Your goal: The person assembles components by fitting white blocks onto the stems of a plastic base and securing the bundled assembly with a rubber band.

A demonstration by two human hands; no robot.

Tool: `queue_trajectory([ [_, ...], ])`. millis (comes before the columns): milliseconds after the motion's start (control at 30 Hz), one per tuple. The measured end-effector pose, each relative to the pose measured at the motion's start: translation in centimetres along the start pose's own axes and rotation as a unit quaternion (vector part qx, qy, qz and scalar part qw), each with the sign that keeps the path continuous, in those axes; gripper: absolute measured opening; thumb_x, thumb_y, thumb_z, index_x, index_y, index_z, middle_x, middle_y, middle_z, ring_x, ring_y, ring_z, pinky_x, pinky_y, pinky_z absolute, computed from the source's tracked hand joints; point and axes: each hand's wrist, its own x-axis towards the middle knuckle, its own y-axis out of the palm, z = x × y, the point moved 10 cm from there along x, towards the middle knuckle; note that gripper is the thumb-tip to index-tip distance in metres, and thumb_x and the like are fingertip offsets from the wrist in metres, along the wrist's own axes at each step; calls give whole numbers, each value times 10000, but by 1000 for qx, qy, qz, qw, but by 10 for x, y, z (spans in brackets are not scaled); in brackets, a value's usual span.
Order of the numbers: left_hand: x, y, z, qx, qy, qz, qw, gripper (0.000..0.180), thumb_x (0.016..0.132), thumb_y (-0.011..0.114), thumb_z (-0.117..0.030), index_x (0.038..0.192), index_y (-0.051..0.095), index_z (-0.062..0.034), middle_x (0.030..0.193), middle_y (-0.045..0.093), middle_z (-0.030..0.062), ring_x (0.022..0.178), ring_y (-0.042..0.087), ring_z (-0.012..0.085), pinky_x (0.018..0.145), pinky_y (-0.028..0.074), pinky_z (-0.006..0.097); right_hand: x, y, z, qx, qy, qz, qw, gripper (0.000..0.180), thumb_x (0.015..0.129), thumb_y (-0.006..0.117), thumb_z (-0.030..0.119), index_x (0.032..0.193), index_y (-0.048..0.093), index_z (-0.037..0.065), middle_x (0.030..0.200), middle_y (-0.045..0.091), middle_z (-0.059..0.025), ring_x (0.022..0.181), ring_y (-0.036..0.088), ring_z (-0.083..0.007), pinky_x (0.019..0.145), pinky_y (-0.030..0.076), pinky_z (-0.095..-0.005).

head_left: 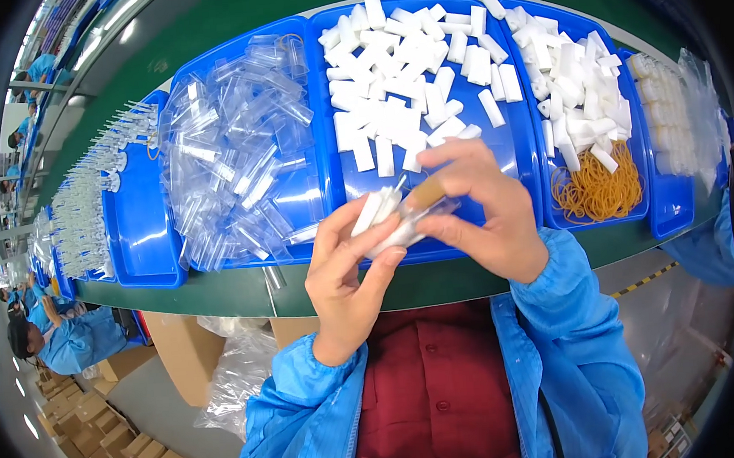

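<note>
I'm on the head feed, and both hands meet right over the near rim of the blue tray (506,147). The left hand (337,282) has its thumb and fingers drawn together around a small bunch of white pieces (374,211), tips poking up past the fingertips. The right hand (502,211) pinches a clear plastic piece (435,210) just beside that bunch; how firmly, I can't tell, since the fingers mask the contact.

Here's my worry: that bunch looks slick and uneven, so if the left thumb eases, one piece could slide out and drop into the loose white pile (394,74) beyond the grip, hard to pick out again. Push too hard from the right and the thin plastic might crease or skew the bunch. To the left of the grip, clear sleeves (235,162) lie tangled; a stray cuff could drag some onto the green table (227,297).
</note>
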Motion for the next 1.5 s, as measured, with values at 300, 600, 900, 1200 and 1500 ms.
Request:
queue_trajectory([
  [300,-4,-2,11,-191,-22,34,981,341,884,653,70,1224,632,50,1414,459,239,1269,532,321,1011,512,392,-10,-6,-24,148,110,-31,982,297,802,801,109,1060,660,61,1145,642,-79,1165,571,-215,1050,409,-384],
  [600,-8,-4,5,-93,37,20,995,332,852,703,53,1180,656,36,1360,508,251,1262,544,332,988,518,392,-15,15,-10,100,45,0,994,392,779,828,157,1096,603,106,1137,674,-30,1240,553,-252,1184,201,-525],
  [900,-5,-1,6,-186,13,15,982,457,833,704,86,1238,503,16,1362,481,269,1251,544,326,1032,499,412,-13,0,-11,88,91,3,992,400,822,786,175,1176,629,78,1120,681,-39,1174,561,-229,1129,273,-467],
  [1200,-3,6,-20,79,128,36,988,362,770,743,106,1096,630,-4,1321,545,221,1241,567,360,981,534,392,-4,-7,6,-105,-12,34,994,296,815,774,145,1061,619,86,1030,663,-52,1058,583,-254,1063,331,-449],
  [1500,-5,6,-25,142,193,26,971,404,752,753,110,1118,632,-11,1285,574,223,1224,574,405,968,542,428,4,0,2,-48,11,72,996,246,824,764,160,1010,621,88,944,645,-30,916,598,-227,1050,344,-459],
])
